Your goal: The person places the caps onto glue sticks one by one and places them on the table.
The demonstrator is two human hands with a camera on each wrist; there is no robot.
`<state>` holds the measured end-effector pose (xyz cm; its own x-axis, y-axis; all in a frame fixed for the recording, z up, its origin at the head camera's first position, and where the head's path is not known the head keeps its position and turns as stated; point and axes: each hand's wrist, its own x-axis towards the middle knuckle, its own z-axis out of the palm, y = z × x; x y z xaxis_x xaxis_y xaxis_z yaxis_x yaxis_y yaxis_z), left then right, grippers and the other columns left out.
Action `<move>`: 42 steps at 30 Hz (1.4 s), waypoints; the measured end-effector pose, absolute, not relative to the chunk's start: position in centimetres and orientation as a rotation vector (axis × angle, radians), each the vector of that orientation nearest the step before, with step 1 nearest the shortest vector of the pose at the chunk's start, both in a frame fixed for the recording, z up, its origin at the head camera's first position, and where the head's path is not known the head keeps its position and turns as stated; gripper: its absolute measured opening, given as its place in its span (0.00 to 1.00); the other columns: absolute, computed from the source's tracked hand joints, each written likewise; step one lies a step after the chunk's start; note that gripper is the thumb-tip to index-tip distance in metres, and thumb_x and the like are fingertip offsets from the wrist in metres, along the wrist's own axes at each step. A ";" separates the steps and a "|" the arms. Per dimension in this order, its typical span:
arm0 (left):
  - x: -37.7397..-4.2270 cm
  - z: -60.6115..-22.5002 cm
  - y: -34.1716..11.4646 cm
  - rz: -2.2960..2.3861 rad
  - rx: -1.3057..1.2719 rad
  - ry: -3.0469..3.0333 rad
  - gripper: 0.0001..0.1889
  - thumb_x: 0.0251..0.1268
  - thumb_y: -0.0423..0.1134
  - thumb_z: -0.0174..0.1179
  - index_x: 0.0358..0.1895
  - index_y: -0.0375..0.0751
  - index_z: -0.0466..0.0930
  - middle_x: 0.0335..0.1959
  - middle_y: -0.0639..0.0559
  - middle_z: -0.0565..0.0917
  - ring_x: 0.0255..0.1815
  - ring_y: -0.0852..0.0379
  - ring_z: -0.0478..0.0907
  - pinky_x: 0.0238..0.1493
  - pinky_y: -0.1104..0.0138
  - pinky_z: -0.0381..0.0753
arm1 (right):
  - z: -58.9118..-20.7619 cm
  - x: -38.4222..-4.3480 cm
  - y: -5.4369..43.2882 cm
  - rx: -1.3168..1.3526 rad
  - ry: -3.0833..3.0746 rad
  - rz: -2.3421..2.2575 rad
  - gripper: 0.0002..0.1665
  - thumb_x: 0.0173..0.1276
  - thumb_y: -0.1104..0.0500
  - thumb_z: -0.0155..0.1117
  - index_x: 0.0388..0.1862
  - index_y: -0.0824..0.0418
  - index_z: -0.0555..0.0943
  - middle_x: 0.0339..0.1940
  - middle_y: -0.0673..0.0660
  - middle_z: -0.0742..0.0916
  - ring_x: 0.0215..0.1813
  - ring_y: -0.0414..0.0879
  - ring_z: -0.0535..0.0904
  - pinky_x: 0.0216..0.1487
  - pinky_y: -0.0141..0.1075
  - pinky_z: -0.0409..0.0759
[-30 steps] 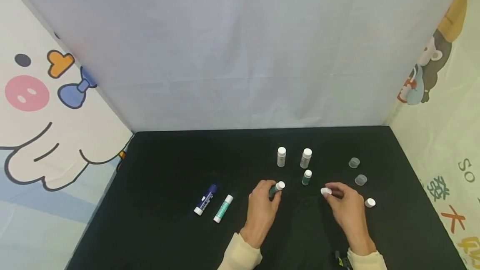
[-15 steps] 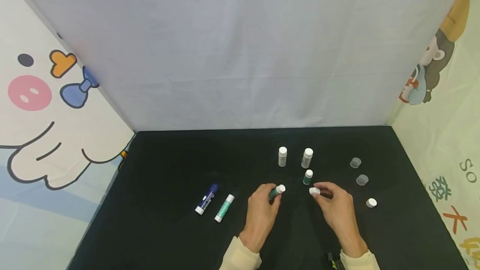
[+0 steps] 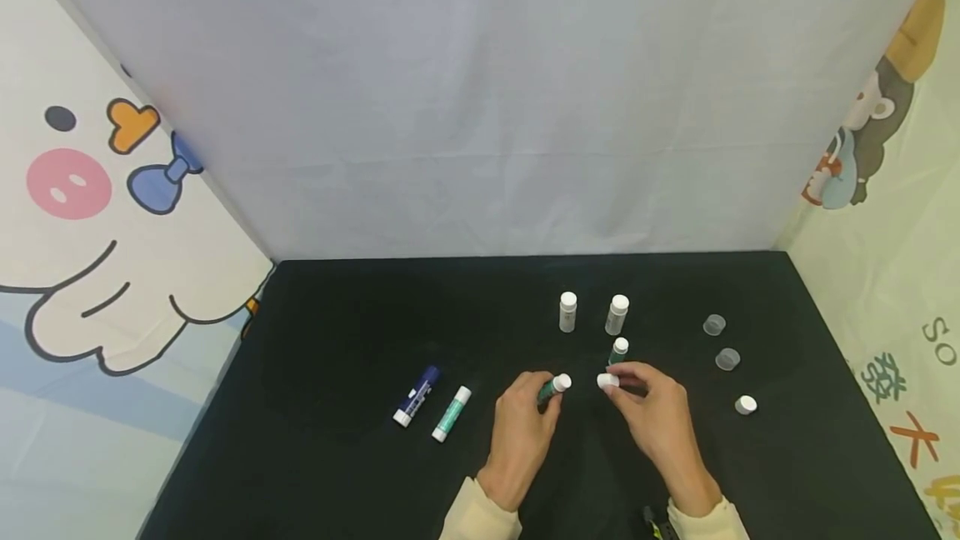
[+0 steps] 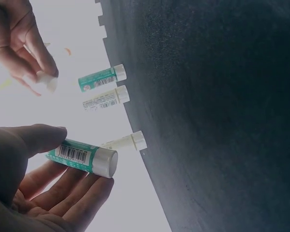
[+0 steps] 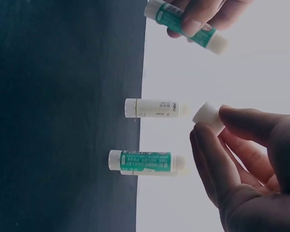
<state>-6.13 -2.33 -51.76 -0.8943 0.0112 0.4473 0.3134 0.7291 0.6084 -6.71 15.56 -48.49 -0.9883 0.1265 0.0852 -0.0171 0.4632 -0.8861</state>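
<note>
My left hand [image 3: 519, 433] grips a green glue stick [image 4: 76, 155] round its barrel, tilted, above the black table. In the right wrist view its pale glue end stands uncapped. My right hand [image 3: 660, 419] pinches a small white cap [image 5: 207, 117] between thumb and fingers. The cap is apart from the held stick, a short way to its right. Just behind the right fingers stands another green glue stick [image 3: 619, 348], partly hidden by them. Two white glue sticks [image 3: 567, 312] stand upright farther back.
At the left lie a blue glue stick [image 3: 416, 396] and a green-and-white glue stick [image 3: 452, 413]. Two clear caps [image 3: 727, 359] and a white cap [image 3: 746, 405] rest on the table [image 3: 337, 323] at the right. A pale cloth wall [image 3: 480, 107] closes off the back.
My right hand has moved left with the white cap, nearing the glue stick in my left hand. The left hand has kept its hold and hardly moved.
</note>
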 end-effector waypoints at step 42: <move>-4.9 -51.9 -3.1 -0.982 -0.236 -2.528 0.12 0.53 0.25 0.78 0.39 0.39 0.88 0.34 0.51 0.88 0.34 0.59 0.86 0.35 0.65 0.85 | -48.1 -6.0 12.8 0.127 -2.515 1.757 0.14 0.60 0.78 0.75 0.44 0.68 0.88 0.43 0.62 0.91 0.45 0.55 0.91 0.46 0.37 0.89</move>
